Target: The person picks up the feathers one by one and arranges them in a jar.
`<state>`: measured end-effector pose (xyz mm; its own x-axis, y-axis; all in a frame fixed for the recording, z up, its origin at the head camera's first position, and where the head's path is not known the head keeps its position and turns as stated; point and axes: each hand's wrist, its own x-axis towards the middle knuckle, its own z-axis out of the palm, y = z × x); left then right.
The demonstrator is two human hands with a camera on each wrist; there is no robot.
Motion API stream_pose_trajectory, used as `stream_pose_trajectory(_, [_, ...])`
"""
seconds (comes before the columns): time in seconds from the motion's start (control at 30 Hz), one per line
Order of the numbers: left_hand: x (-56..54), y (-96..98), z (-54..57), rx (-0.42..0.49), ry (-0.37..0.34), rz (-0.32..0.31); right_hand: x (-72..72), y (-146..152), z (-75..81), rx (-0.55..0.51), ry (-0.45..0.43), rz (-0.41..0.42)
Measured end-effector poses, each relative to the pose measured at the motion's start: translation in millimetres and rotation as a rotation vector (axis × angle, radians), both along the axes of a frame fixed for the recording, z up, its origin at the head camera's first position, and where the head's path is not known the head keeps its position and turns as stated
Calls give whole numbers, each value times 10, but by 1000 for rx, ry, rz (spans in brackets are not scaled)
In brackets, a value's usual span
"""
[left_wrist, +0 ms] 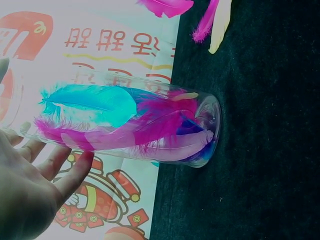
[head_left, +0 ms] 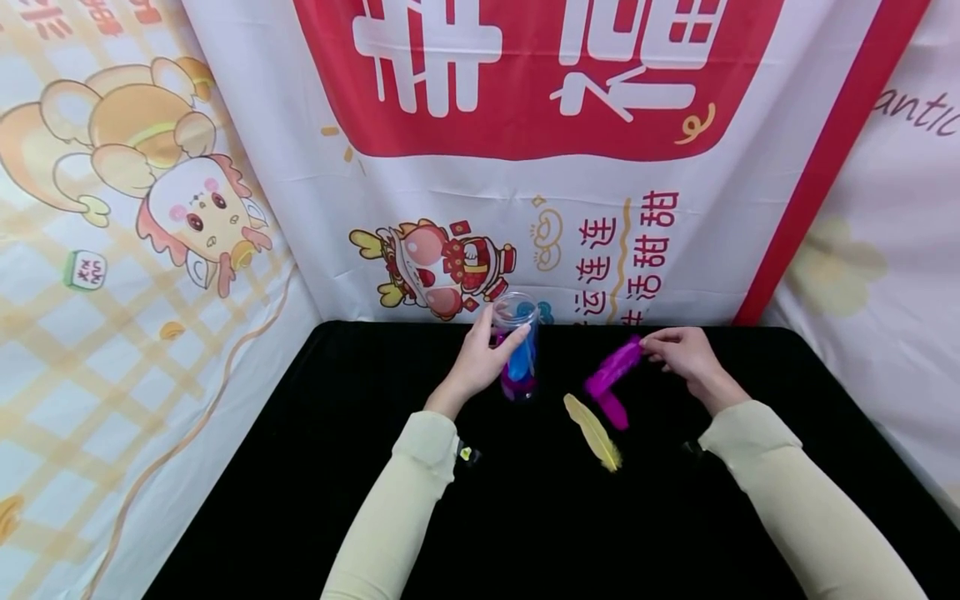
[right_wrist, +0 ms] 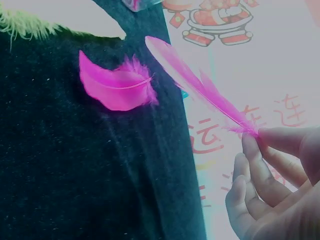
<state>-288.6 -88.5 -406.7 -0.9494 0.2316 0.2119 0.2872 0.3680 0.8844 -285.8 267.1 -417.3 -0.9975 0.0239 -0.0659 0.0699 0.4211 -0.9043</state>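
My left hand (head_left: pixel 480 357) grips a clear jar (left_wrist: pixel 216 120) near its upper part, thumb on one side and fingers on the other. Inside the jar lie blue, magenta and pale feathers (left_wrist: pixel 150 120). Between thumb and fingertips my right hand (head_left: pixel 686 358) pinches a magenta feather (right_wrist: pixel 200 90) by one end, lifted off the table. A second magenta feather (right_wrist: pixel 117 90) lies on the black cloth below it. Beside that one rests a yellow feather (head_left: pixel 592 433), which looks pale in both wrist views.
A black-covered table (head_left: pixel 420 533) lies under both hands. Behind it hangs a white and red printed cloth (head_left: pixel 540 125), close to the jar and the table's back edge. Another printed cloth (head_left: pixel 67 350) hangs on the left.
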Motion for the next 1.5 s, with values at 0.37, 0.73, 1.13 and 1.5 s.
stream_pose_trajectory(0.37, [16,10,4,-20,36,18,43,-97,230,33,54,17])
stream_pose_trajectory(0.73, [32,4,26,-17,-1,10,54,-145,355,42,66,31])
stream_pose_trajectory(1.13, [19,-5,12,-12,-1,8,105,-192,489,33,85,26])
stream_pose_trajectory(1.5, [13,-8,2,-16,4,7,96,-241,665,20,113,42])
